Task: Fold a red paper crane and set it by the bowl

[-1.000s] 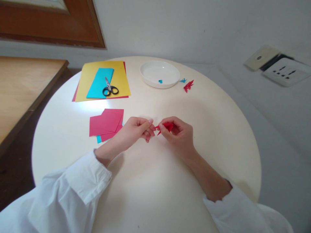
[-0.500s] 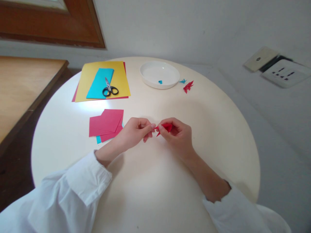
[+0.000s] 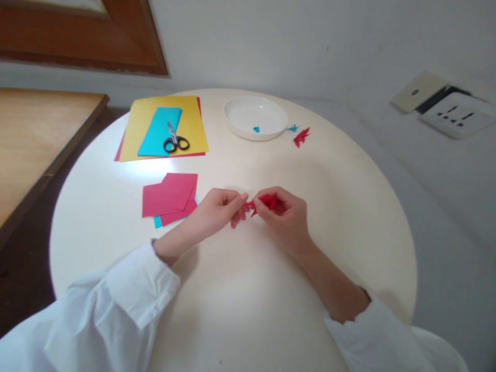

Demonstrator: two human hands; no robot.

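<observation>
A small red folded paper piece (image 3: 268, 200) with thin points is held between my hands over the middle of the table. My right hand (image 3: 287, 214) pinches its body between thumb and fingers, hiding part of it. With thumb and forefinger, my left hand (image 3: 222, 209) pinches a narrow point on its left side. To the left lie several pink-red paper squares (image 3: 168, 199), overlapping, with a bit of blue paper (image 3: 157, 222) under them.
Scissors (image 3: 175, 142) with black handles rest on folded blue paper (image 3: 155, 132) and yellow sheets (image 3: 134, 121) at the back left. A white dish (image 3: 240, 113) holds a small blue piece (image 3: 256, 129). Beside it lie red folded paper cranes (image 3: 301, 137) and a blue one (image 3: 293, 128).
Both hands keep their pinch on the red paper piece. The left fingertips have shifted very slightly; the whole view has moved a little.
</observation>
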